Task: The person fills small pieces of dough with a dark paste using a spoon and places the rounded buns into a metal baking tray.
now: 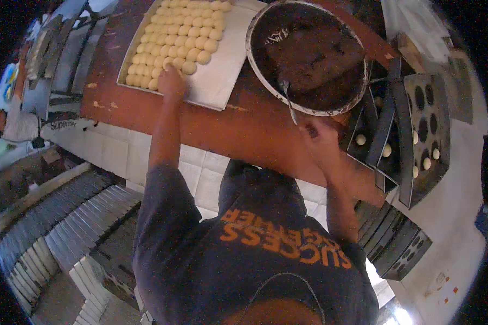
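Rows of pale yellow dough balls (181, 35) fill the left part of a shallow tray (222, 81) lined with white. At the near edge of those rows my left hand (172, 82) has its fingers curled down on a dough ball, which they partly hide. My right hand (320, 138) is closed round the handle of a metal spoon (289, 102). The spoon leans over the near rim of a large round basin (253, 65), its tip by the dark brown, crumbly filling (314, 57) heaped inside.
Both stand on a reddish-brown table (228, 130). To the right, dark metal moulds with round holes (422, 124) hold a few pale balls. More moulds (396, 238) are stacked below them. Long rows of metal pans (81, 211) lie at the lower left, on the floor side.
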`<state>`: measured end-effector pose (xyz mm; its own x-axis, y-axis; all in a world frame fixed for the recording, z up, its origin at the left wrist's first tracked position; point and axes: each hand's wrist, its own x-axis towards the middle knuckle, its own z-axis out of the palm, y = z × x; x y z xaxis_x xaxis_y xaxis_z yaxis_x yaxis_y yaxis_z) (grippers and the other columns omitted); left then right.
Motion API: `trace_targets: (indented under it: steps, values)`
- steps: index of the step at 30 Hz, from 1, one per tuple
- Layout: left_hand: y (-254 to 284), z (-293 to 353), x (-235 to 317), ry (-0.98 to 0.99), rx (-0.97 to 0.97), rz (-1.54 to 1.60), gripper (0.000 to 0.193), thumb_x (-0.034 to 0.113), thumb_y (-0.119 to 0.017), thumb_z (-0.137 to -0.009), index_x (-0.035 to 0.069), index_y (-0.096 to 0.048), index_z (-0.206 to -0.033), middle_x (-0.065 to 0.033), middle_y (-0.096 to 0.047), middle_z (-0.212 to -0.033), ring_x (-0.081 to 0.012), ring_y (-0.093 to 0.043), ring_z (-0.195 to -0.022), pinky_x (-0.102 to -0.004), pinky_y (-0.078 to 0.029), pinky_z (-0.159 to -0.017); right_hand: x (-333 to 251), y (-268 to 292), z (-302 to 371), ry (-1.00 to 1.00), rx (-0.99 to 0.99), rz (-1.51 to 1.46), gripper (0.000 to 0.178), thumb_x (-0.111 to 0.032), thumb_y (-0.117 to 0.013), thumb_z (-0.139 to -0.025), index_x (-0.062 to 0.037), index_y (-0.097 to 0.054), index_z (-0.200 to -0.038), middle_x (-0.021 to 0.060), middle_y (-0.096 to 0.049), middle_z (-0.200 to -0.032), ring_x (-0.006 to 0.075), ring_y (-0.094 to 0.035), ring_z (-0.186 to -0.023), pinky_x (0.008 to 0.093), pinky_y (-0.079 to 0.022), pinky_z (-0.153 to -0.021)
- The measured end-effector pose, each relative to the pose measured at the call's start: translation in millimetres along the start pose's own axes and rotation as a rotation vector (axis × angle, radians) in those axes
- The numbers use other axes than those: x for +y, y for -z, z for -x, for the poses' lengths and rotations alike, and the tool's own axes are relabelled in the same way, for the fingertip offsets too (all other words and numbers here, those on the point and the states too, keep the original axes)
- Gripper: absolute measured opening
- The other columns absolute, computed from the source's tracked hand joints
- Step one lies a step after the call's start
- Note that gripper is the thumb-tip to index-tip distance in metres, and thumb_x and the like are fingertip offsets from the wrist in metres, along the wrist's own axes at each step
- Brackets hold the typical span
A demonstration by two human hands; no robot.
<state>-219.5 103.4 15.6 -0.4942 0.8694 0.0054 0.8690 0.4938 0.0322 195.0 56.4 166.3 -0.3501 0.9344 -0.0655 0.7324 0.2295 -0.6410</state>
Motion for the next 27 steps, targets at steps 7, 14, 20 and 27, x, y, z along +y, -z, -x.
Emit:
trace_targets:
  steps: [7, 14, 20, 27]
  values:
    - [79, 23, 5, -0.153, -0.28, 0.579, 0.02, 0.019, -0.054, -0.075, 0.001, -0.061, -0.082, -0.0145, -0.063, -0.081, -0.0257, -0.059, -0.083, -0.0387, -0.047, -0.072, -26, -33, -31, -0.079, 0.031, 0.414, 0.029, -0.026, -0.053, -0.08, -0.0023, -0.047, -0.097, 0.0208, -0.06, -0.071, 0.0376, -0.06, -0.065, 0.0461, -0.049, -0.057]
    - [74, 127, 16, 0.282, -0.625, 2.147, 0.029, 0.019, -0.056, -0.077, 0.007, -0.05, -0.104, -0.0119, -0.059, -0.094, -0.0226, -0.058, -0.081, -0.0333, -0.05, -0.067, -27, -41, -58, -0.122, -0.068, 0.601, 0.021, -0.013, -0.049, -0.077, 0.0006, -0.048, -0.092, 0.0213, -0.06, -0.068, 0.0378, -0.06, -0.065, 0.0447, -0.05, -0.057]
    - [30, 204, 63, 0.09, -1.005, 1.776, 0.027, 0.013, -0.054, -0.08, 0.007, -0.045, -0.105, -0.0125, -0.057, -0.096, -0.0239, -0.058, -0.082, -0.0308, -0.05, -0.066, 12, 24, -61, -0.021, -0.031, 0.416, 0.023, -0.019, -0.046, -0.081, -0.0015, -0.055, -0.094, 0.0211, -0.06, -0.086, 0.0373, -0.058, -0.084, 0.0451, -0.046, -0.075]
    - [-10, 208, 93, -0.511, -0.206, 0.67, 0.017, 0.012, -0.059, -0.073, 0.003, -0.059, -0.087, -0.0143, -0.057, -0.095, -0.0299, -0.056, -0.084, -0.0377, -0.047, -0.073, 79, 80, -46, -0.205, 0.07, 0.613, 0.021, -0.021, -0.048, -0.081, -0.0048, -0.058, -0.092, 0.0198, -0.06, -0.087, 0.0364, -0.058, -0.082, 0.0438, -0.047, -0.07]
